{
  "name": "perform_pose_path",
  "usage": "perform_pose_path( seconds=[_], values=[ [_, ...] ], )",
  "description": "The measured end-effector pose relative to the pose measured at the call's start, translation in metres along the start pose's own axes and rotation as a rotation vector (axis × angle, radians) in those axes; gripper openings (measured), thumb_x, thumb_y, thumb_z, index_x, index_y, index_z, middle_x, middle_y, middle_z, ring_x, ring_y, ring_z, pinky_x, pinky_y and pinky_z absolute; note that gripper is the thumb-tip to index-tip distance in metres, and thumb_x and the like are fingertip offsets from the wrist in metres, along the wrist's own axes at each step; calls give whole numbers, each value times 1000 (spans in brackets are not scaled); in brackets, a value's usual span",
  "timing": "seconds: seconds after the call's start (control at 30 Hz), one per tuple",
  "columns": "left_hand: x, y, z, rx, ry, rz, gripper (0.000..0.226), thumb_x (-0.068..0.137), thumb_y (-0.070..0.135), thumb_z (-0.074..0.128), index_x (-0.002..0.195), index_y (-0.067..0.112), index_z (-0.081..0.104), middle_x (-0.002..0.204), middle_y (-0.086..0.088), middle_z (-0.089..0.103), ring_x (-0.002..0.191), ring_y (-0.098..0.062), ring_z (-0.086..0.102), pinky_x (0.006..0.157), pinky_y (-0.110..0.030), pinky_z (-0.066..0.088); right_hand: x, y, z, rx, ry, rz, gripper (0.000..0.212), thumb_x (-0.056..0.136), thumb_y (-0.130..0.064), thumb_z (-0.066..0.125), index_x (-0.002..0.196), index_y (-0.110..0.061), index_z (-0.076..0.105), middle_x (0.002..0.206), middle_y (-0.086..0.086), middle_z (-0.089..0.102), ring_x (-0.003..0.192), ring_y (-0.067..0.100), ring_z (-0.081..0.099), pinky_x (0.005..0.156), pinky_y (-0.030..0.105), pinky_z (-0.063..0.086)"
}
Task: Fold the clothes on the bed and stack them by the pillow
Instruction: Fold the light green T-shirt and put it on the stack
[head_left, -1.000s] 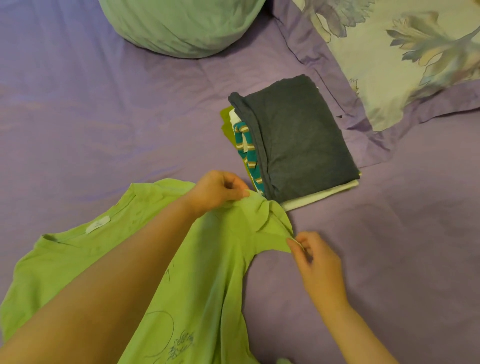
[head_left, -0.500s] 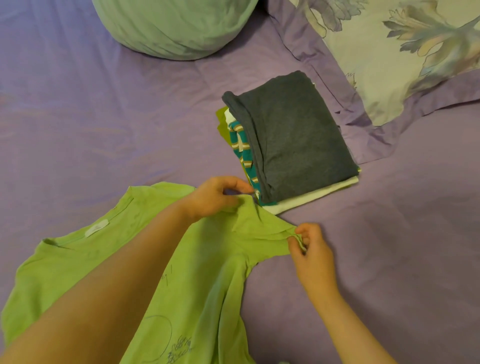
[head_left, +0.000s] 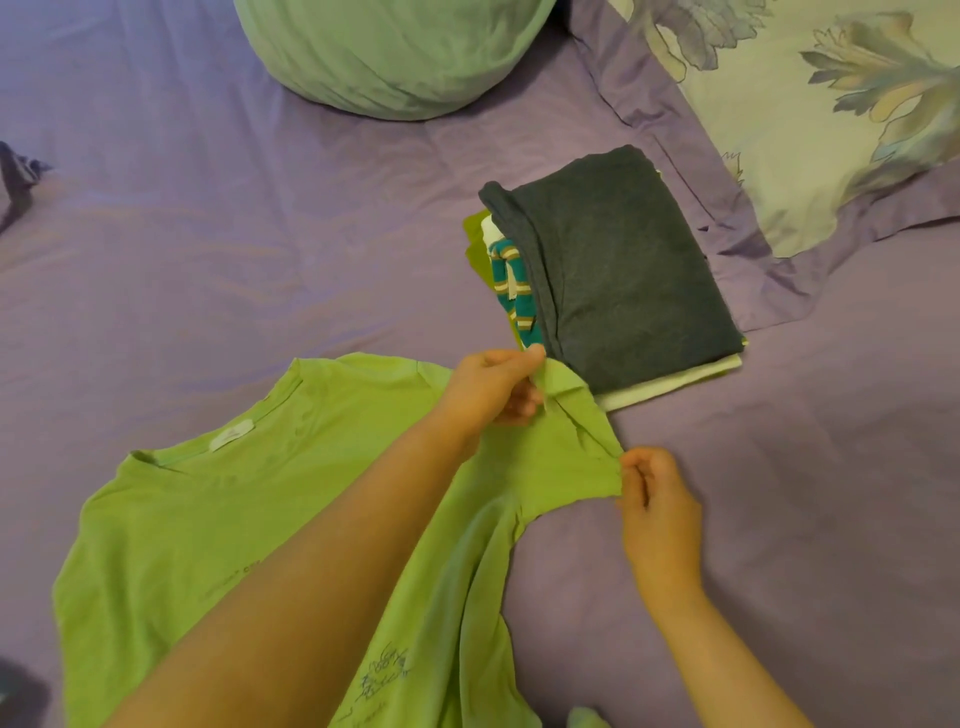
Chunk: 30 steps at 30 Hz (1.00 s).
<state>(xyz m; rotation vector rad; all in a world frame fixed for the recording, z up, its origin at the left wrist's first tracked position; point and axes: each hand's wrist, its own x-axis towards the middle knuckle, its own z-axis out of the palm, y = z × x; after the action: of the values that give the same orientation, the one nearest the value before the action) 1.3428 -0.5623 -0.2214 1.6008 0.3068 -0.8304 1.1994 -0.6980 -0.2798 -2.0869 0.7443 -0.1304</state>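
Note:
A lime green T-shirt (head_left: 249, 499) lies spread on the purple sheet, neck label showing at the upper left and a dark drawing near its lower hem. My left hand (head_left: 488, 389) pinches the upper edge of its right sleeve. My right hand (head_left: 657, 509) pinches the same sleeve's outer end, so the sleeve stretches between both hands. Just beyond the sleeve sits a stack of folded clothes (head_left: 613, 270), dark grey on top, with teal striped, white and green pieces under it. The stack touches the floral pillow (head_left: 810, 119) at the upper right.
A round pale green cushion (head_left: 395, 52) lies at the top centre. A dark purple cloth (head_left: 21, 176) pokes in at the left edge. The purple bed sheet (head_left: 831, 467) stretches open to the right of my hands and across the left.
My left hand has lifted the sleeve's upper edge slightly and turned its palm up. My right hand stays on the sleeve end. The stack has not moved.

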Motion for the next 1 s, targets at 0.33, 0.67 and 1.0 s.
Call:
perform_pose_path(
  seconds=[0.33,0.67,1.0],
  values=[
    [-13,-16,-20,-265,-68,100,40,97,14,52,136,20,44,111,2,63,78,-15,70,69,-18,54,0,-36,32,-993,-267,-1052,42,81,-11,50,120,-8,64,136,17,53,127,34,50,109,57,32],
    [-10,-86,-118,1584,137,272,62,97,52,36,151,36,12,162,-2,0,147,-33,-6,114,-59,-5,18,-77,30,-1403,-275,-844,39,91,-15,40,122,-7,63,138,37,39,136,54,21,106,73,3],
    [-135,-178,-176,1365,309,111,52,100,40,31,150,29,22,161,-6,-1,147,-33,-11,113,-55,-14,-66,-131,116,-1123,-773,-1052,60,69,-50,73,121,-21,66,134,17,55,123,42,50,91,64,44]
  ],
)
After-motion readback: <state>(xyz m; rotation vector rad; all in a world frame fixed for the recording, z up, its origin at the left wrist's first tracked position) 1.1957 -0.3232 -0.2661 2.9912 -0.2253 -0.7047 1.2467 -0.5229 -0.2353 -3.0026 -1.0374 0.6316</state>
